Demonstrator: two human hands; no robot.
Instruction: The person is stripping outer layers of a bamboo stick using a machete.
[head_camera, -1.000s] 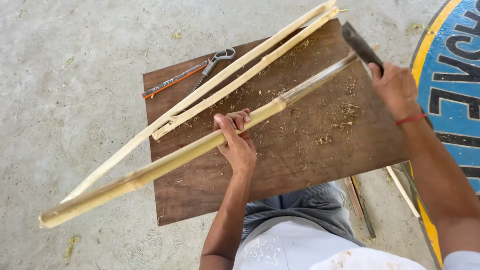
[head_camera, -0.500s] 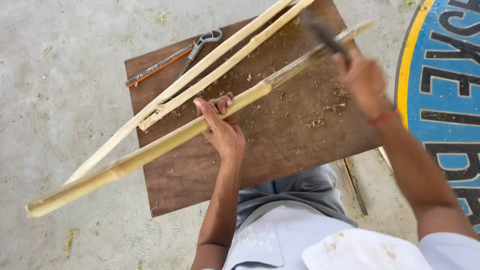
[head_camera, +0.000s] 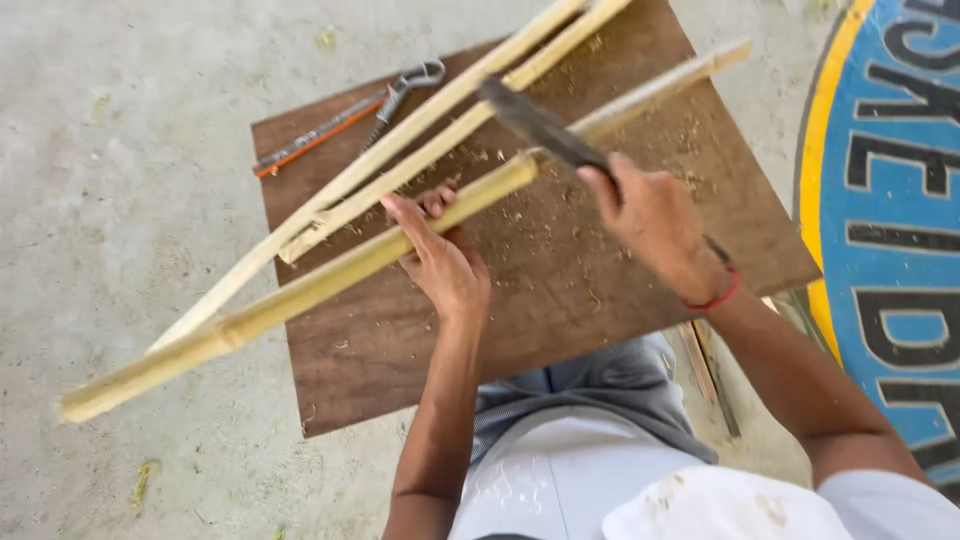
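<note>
left hand (head_camera: 445, 265) gripping bamboo pole (head_camera: 300, 290), blade (head_camera: 540, 125) at edge

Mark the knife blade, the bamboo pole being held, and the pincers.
knife blade (head_camera: 540, 125), head view, middle of the dark blade.
bamboo pole (head_camera: 300, 293), head view, shaft left of the left hand.
pincers (head_camera: 405, 85), head view, near the metal jaws.

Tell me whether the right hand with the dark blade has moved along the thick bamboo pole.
Yes: the right hand has slid from the brown board's far corner toward its middle.

A brown wooden board (head_camera: 620, 300) carries bamboo strips (head_camera: 420, 140), pincers (head_camera: 345, 115) and shavings (head_camera: 560, 215).
</note>
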